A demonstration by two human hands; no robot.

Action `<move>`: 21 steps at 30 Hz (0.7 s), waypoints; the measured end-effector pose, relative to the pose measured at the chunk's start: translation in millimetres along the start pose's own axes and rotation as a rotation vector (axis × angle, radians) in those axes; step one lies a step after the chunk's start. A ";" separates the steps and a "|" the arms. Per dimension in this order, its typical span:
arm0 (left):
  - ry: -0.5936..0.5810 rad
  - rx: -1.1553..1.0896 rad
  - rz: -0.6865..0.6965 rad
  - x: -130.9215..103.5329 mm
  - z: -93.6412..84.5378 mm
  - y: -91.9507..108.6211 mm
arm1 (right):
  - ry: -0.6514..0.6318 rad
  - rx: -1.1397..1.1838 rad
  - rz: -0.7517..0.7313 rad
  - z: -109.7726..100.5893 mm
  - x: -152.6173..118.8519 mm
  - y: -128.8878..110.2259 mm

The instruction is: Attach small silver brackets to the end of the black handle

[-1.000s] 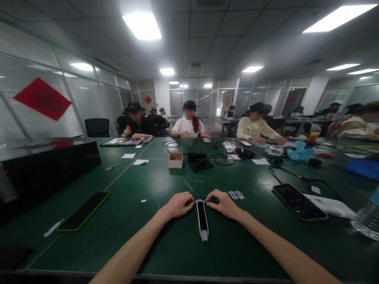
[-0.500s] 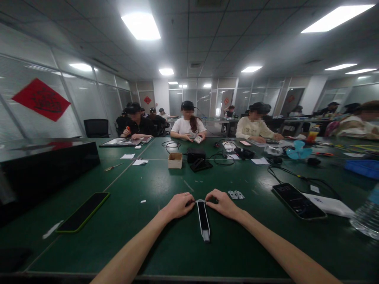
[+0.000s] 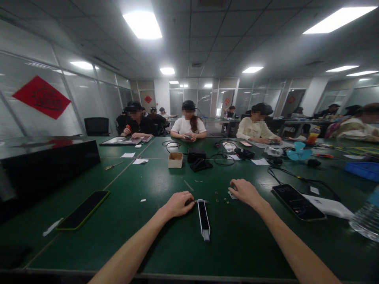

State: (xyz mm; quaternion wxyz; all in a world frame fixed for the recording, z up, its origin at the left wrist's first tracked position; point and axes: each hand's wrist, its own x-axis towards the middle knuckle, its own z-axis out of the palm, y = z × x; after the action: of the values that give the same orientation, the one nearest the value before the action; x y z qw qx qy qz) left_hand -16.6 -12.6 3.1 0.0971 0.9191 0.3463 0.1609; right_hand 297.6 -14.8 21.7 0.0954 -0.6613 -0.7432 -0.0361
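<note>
A slim device with a white frame and dark face [image 3: 203, 220] lies on the green table, its silvery end toward me. My left hand [image 3: 180, 204] rests at its top left corner, fingers pinched on a thin part at the device's upper end. To the right, my right hand [image 3: 244, 192] is over the small metal plates [image 3: 232, 195], fingers curled with the tips at them; whether it grips one is too small to tell. Several tiny pieces [image 3: 226, 200] lie between the device and my right hand.
A green-edged phone [image 3: 83, 210] lies left; another phone [image 3: 299, 201], a white case [image 3: 331, 206] and a bottle [image 3: 367, 217] are right. Farther back stand a small box [image 3: 175, 160], black equipment [image 3: 196, 156] and a blue fan [image 3: 299, 151]. People sit across the table.
My right hand has left the device's top end and moved right to the metal plates, uncovering tiny pieces on the table. My left hand stays. The person opposite has lowered their hands.
</note>
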 end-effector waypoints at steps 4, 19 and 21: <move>0.023 0.036 0.004 0.4 2.0 -0.4 | -0.207 0.012 0.119 3.3 -0.2 19.6; -0.019 0.016 -0.046 0.8 -2.3 2.3 | -0.044 -0.007 0.074 1.9 -2.6 5.2; 0.008 0.015 -0.049 0.8 -2.4 2.4 | 0.044 0.074 0.042 3.7 -1.8 0.7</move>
State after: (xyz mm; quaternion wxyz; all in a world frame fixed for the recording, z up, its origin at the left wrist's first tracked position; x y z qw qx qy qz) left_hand -15.5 -13.7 6.2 0.0930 0.9104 0.3702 0.1594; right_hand 298.2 -15.8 17.7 0.1370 -0.6716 -0.7278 -0.0211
